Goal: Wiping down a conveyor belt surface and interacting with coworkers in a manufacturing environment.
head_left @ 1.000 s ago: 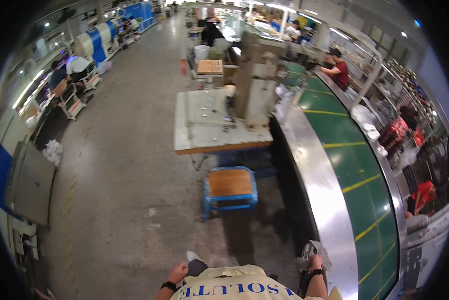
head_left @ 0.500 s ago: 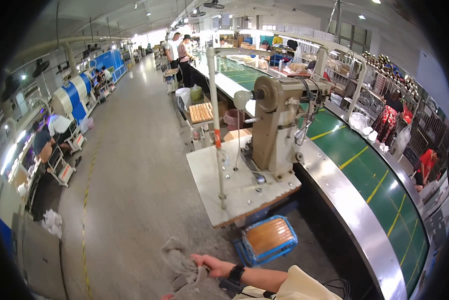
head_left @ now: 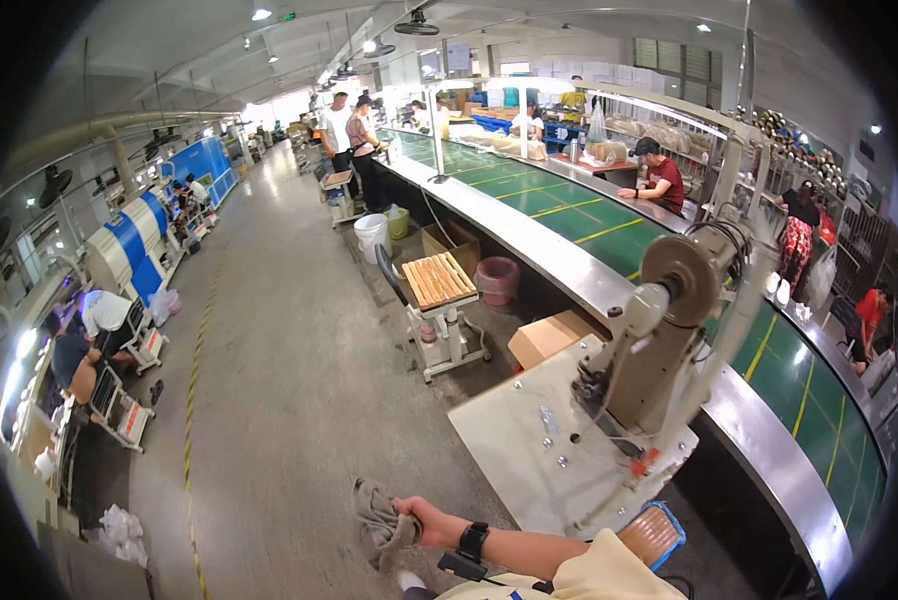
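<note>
Here, one grey cloth (head_left: 377, 520) hangs bunched above the concrete floor (head_left: 289, 400), clenched in the left hand (head_left: 424, 520), wrist wearing a black watch (head_left: 472, 541). Right hand out of view. Just right: one pale surface (head_left: 529, 450) carrying one tan sewing machine (head_left: 659, 340); one blue crate (head_left: 652, 533) below.

head-worn fisheye, down the factory aisle

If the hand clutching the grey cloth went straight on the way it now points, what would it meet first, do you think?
Probably nothing close: the hand holding the grey cloth points toward the picture's left, over bare concrete floor. Which of the person's hands it is cannot be told, and depth is hard to judge.
</note>
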### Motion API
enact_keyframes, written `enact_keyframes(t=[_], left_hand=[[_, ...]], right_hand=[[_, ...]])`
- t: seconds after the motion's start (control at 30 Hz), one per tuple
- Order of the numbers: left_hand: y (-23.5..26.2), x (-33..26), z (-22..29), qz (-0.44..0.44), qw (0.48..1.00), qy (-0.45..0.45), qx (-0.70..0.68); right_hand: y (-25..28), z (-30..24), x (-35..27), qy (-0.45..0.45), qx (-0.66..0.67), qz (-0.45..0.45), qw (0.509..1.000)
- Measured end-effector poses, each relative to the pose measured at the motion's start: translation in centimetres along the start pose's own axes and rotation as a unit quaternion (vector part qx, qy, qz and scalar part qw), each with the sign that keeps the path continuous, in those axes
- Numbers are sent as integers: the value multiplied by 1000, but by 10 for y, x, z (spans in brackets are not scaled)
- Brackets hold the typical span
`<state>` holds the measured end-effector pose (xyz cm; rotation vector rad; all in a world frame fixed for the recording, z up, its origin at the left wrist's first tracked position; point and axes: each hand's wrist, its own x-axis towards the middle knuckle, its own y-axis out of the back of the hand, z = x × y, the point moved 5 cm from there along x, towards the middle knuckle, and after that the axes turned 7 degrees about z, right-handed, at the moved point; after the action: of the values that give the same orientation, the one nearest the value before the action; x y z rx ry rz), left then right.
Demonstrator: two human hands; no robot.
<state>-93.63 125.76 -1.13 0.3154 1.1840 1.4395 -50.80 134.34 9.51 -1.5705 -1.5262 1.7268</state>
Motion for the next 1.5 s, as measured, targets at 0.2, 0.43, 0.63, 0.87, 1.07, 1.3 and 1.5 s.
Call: enact_keyframes(t=[0.2,0.43,0.63,0.87,1.07,1.3,1.5], left_hand=[[20,193,98,-20,999,-12,-26],[32,362,238,-44,998,-11,-48],[-7,551,393,-77,980,-184,19],[-120,601,525,-207,834,-494,133],[-246,579,700,-270,792,-518,177],[-359,539,846,-341,742,-528,234],[-411,474,1033,-373,698,-541,285]], right_hand=[[-40,-111,89,146,80,10,986],[-10,-221,109,293,186,155,925],[15,-320,90,399,251,178,864],[78,-440,87,479,321,170,799],[119,-533,89,507,392,161,751],[147,-671,27,597,403,186,668],[180,-793,-112,694,155,521,472]])
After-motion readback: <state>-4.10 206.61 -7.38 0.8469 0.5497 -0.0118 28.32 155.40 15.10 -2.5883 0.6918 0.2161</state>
